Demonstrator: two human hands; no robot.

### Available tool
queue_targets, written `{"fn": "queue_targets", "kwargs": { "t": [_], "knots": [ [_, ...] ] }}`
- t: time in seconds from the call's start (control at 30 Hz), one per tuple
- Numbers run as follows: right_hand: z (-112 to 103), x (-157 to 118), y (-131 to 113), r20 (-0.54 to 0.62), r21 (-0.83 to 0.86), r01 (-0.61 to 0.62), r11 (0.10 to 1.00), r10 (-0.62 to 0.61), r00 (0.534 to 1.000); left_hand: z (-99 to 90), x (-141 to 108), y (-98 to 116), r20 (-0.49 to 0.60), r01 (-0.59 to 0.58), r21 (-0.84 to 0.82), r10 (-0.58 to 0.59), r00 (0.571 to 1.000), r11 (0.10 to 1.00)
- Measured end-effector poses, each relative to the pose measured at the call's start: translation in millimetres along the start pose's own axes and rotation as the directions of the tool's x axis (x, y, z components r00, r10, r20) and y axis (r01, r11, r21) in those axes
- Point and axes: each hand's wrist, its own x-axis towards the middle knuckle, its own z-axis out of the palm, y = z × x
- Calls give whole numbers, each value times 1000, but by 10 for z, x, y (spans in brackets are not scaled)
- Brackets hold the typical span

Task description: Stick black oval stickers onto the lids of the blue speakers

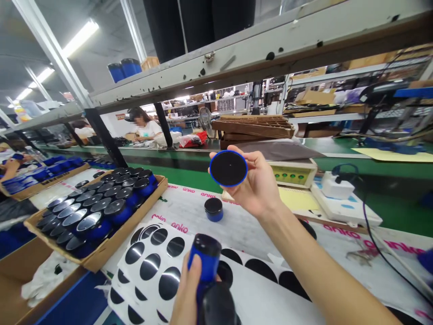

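My right hand [255, 180] holds up a round black disc with a blue rim [228, 168], its black face turned toward me. Lower down, my left hand [189, 284] grips a blue cylinder with a black top [205, 255]; another black-topped one [218, 304] is right below it at the frame's bottom. A sheet of round black stickers [150, 266] lies curled beside my left hand. Behind, one short blue container with a black lid [214, 210] stands on the white printed covering [189, 198].
At left, a cardboard tray [162, 187] holds several black-topped blue containers. A device with green lights [292, 174] and a white power strip [352, 210] with cables stand at right. A shelf beam [189, 70] crosses above. Other people sit at the far left.
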Motion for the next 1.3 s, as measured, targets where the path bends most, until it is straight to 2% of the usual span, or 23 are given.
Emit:
{"fn": "queue_targets", "kwargs": {
  "t": [0.1, 0.17, 0.23, 0.33, 0.43, 0.5, 0.6, 0.67, 0.73, 0.8, 0.9, 0.97, 1.0, 1.03, 1.1, 1.17, 1.2, 1.23, 1.27, 1.3],
  "knots": [
    [-13, -20, -189, 3, -17, 49, 999, -49, 999, 432, 50, -62, 29, -83, 182, 79, 996, 980],
    [-35, -33, -293, 18, -17, 86, 996, -86, 996, 749, 157, -129, 114, -207, 289, 181, 977, 935],
    [-51, -51, -378, 26, -25, 109, 994, -108, 994, 1004, 312, -217, 243, -325, 337, 252, 937, 884],
    [-59, -84, -472, 15, -22, 120, 993, -120, 993, 1164, 547, -321, 397, -345, 364, 191, 898, 865],
    [-65, -100, -534, -2, 0, 125, 992, -125, 992, 1069, 672, -265, 459, -271, 444, 43, 888, 854],
    [-76, -94, -562, -15, -24, 155, 988, -155, 988, 936, 688, -123, 484, -277, 547, -29, 874, 790],
    [-98, -67, -584, -16, -61, 208, 976, -210, 978, 747, 674, 148, 529, -422, 688, -10, 848, 590],
    [-110, -49, -580, 2, -39, 185, 982, -185, 983, 661, 672, 292, 587, -525, 729, -6, 810, 439],
    [-118, -35, -558, 26, -30, 124, 992, -123, 992, 607, 676, 379, 636, -582, 731, -47, 770, 356],
    [-123, -23, -523, 42, -77, 45, 996, -42, 998, 572, 670, 437, 660, -612, 722, -54, 750, 322],
    [-139, -1, -455, 48, -179, -29, 983, 38, 998, 552, 616, 577, 633, -593, 734, -18, 774, 330],
    [-159, 23, -393, 57, -239, -29, 971, 43, 997, 576, 557, 731, 604, -586, 723, 78, 793, 366],
    [-171, 39, -351, 63, -279, -21, 960, 40, 997, 603, 528, 811, 592, -609, 680, 184, 785, 407],
    [-180, 58, -300, 72, -328, -14, 945, 39, 997, 640, 506, 879, 577, -654, 608, 315, 754, 451],
    [-187, 93, -179, 98, -446, -7, 895, 57, 994, 727, 493, 948, 511, -771, 394, 577, 637, 501],
    [-168, 100, -65, 123, -570, 11, 821, 72, 990, 801, 534, 902, 412, -862, 226, 758, 506, 453],
    [-147, 77, -28, 132, -632, 28, 775, 71, 989, 823, 572, 845, 349, -889, 181, 817, 459, 421],
    [-120, 30, -14, 137, -687, 52, 725, 59, 989, 833, 617, 777, 279, -903, 152, 859, 429, 402],
    [-90, -45, -21, 136, -729, 78, 680, 33, 990, 832, 665, 709, 201, -907, 133, 885, 420, 400],
    [-61, -150, -48, 135, -782, 107, 614, -2, 991, 825, 712, 651, 129, -899, 123, 892, 433, 419]
  ]
}}
